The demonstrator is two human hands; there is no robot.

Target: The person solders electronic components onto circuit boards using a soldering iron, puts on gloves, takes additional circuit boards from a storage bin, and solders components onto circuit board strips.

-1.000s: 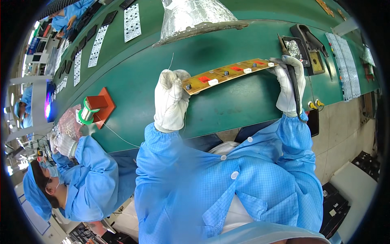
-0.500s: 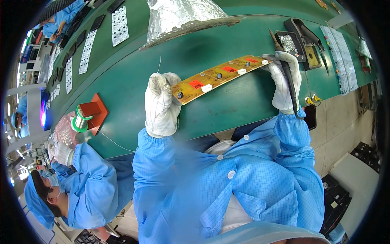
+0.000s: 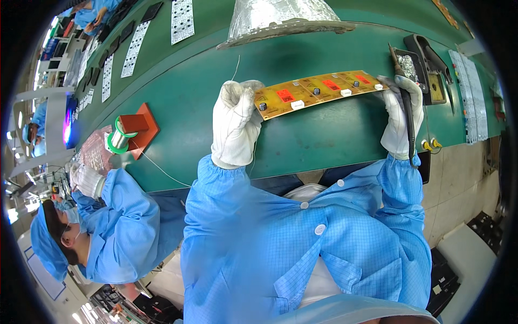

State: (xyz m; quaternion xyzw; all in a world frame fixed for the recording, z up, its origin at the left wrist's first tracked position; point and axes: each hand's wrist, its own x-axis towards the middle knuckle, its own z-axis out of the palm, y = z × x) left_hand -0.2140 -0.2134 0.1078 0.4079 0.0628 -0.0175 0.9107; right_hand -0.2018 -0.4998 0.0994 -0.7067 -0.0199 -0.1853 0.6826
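Note:
My left hand, in a white glove, is closed on the left end of a long yellow-brown circuit board. The board is raised over the green bench and carries red labels, white connectors and small black round parts. A thin solder wire sticks up from the left glove and also trails below it. At the board's other end is my gloved right hand, fingers closed on that end. It also holds a soldering iron, tip pointing away from me, its black cord running down along the wrist.
A solder spool sits on a red-brown stand at left. A foil-covered hood hangs beyond the board. Right of it are an iron holder and stacked white strips. A co-worker sits at left.
The view has shifted, so the bench things appear farther right and higher. The board's slant has lessened, its left end now nearer the level of the right. Both hands keep their holds.

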